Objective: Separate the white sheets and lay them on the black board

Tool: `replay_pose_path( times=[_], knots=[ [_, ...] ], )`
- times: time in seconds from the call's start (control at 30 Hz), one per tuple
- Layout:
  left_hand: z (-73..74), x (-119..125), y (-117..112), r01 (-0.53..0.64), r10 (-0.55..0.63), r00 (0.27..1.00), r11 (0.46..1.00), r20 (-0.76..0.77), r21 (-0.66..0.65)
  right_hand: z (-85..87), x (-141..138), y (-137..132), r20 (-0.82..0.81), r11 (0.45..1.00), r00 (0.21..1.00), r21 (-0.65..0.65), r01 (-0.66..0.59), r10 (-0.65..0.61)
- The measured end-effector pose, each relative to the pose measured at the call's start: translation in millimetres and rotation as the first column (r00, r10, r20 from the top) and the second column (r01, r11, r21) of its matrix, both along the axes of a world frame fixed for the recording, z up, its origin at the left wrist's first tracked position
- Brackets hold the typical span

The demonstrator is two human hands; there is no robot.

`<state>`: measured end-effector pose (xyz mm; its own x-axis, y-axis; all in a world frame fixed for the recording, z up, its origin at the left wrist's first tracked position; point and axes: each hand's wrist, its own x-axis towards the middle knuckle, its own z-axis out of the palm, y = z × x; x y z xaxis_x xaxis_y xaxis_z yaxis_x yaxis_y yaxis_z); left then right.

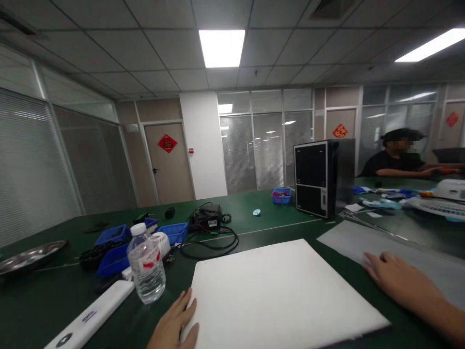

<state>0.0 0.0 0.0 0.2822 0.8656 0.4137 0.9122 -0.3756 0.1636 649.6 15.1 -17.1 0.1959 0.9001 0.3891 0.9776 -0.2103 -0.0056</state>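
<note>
1. White board (279, 291): flat, near edge of bench (43, 300)
2. Left hand (174, 322): open, fingertips on board's left edge, seemingly steadying
3. Right hand (394, 278): open, flat on grey sheet (348, 240); any lift needs a grip

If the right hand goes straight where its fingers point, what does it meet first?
Lying on the grey sheet, the right hand would probably reach the white board near its far corner; depth is unclear.
</note>
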Motion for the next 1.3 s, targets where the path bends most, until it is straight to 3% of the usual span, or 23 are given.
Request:
replay_pose_path(
  times=[0.1, 0.27, 0.53, 0.7, 0.77, 0.87, 0.93, 0.97, 1.03, 1.17, 1.3],
  knots=[
    [1.9, 2, -3, -0.017, 0.016, 0.999, 1.0, -0.038, -0.013, -2.4, -2, 1, -0.015, 0.996, 0.996, -0.002, 0.085, -0.085],
    [2.7, 4, -3, -0.047, 0.047, 0.999, 0.999, -0.005, 0.0, 4.3, -14, 0, 0.011, 0.999, 0.999, -0.01, 0.05, -0.05],
    [-4.9, -3, 1, -0.029, 0.028, 0.999, 1.0, 0.041, 0.012, 41.4, -50, -17, 0.033, 0.999, 0.999, 0.047, -0.003, 0.002],
    [-10.2, -7, 2, -0.023, 0.023, 1.0, 0.999, 0.019, 0.033, 56.9, -93, -27, 0.06, 0.976, 0.976, 0.039, -0.213, 0.21],
    [-12.0, -9, 4, -0.027, 0.027, 1.0, 0.999, 0.0, 0.046, 57.0, -122, -36, -0.006, 0.937, 0.938, -0.033, -0.348, 0.348],
    [-12.6, -9, 5, -0.027, 0.028, 0.999, 0.998, -0.032, 0.055, 57.9, -161, -53, -0.159, 0.799, 0.804, -0.112, -0.591, 0.573],
    [-11.7, -9, 5, -0.036, 0.038, 0.998, 0.998, -0.049, 0.056, 60.5, -175, -59, -0.213, 0.711, 0.714, -0.103, -0.696, 0.667],
    [-11.2, -8, 5, -0.041, 0.044, 0.997, 0.998, -0.056, 0.053, 61.7, -176, -59, -0.216, 0.698, 0.696, -0.082, -0.712, 0.685],
    [-10.1, -7, 3, -0.043, 0.046, 0.997, 0.998, -0.061, 0.045, 62.9, -166, -54, -0.181, 0.746, 0.738, -0.031, -0.665, 0.65],
    [-8.7, -5, 1, -0.03, 0.031, 0.999, 0.999, -0.025, 0.039, 58.2, -126, -35, -0.081, 0.911, 0.909, -0.024, -0.412, 0.409],
    [-6.5, -3, -1, -0.04, 0.04, 0.999, 0.999, -0.029, 0.032, 50.2, -106, -29, -0.132, 0.93, 0.93, -0.088, -0.356, 0.344]
  ],
)
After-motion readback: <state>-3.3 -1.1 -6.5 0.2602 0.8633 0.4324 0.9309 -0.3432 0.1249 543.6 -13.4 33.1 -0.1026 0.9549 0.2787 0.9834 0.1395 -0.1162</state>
